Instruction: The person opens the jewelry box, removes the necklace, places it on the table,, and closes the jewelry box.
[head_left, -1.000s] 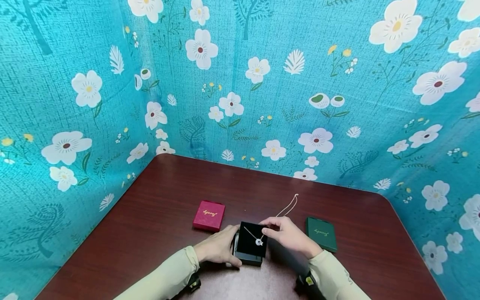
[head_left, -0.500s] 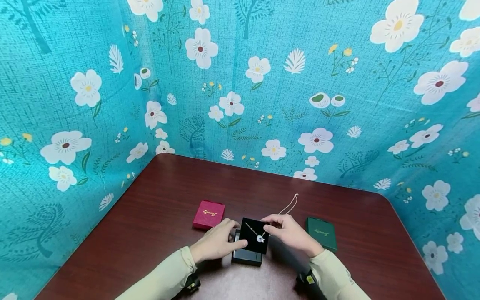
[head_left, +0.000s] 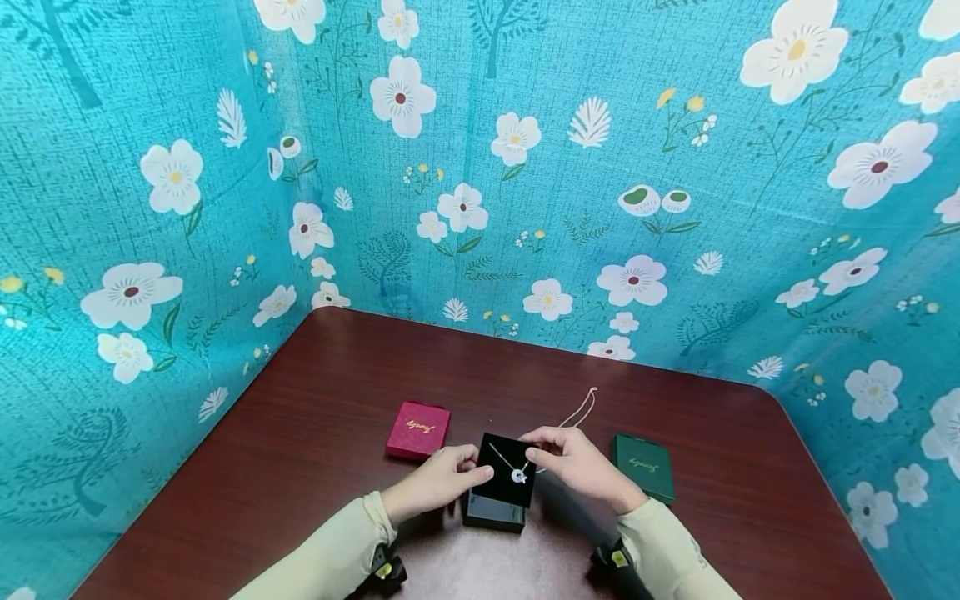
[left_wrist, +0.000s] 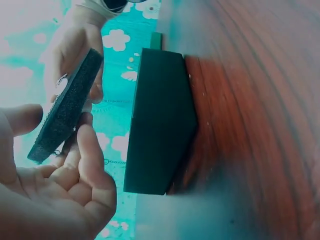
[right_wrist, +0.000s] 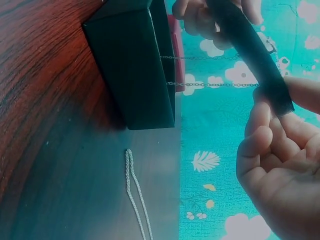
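A black foam pad (head_left: 501, 490) bears a necklace with a round sparkling pendant (head_left: 519, 476). My left hand (head_left: 435, 482) holds its left edge, thumb over the face and curled fingers behind. The far right edge is pinched between thumb and fingers of my right hand (head_left: 581, 468). Below the raised, tilted pad stands an open black jewelry box (head_left: 493, 515) on the table. In the right wrist view, two strands of the necklace's thin chain (right_wrist: 215, 85) run from behind the pad (right_wrist: 260, 60) into the box (right_wrist: 125, 70).
A red jewelry box (head_left: 418, 429) lies to the left on the brown table (head_left: 345, 375), and a green jewelry box (head_left: 643, 467) to the right. A loose looped chain (head_left: 579, 410) lies behind my right hand. Floral curtains (head_left: 525, 208) surround the table.
The pad has risen away from the box and shifted toward its far side, uncovering more of the box's inside. My left hand has left the box's side and now holds the pad.
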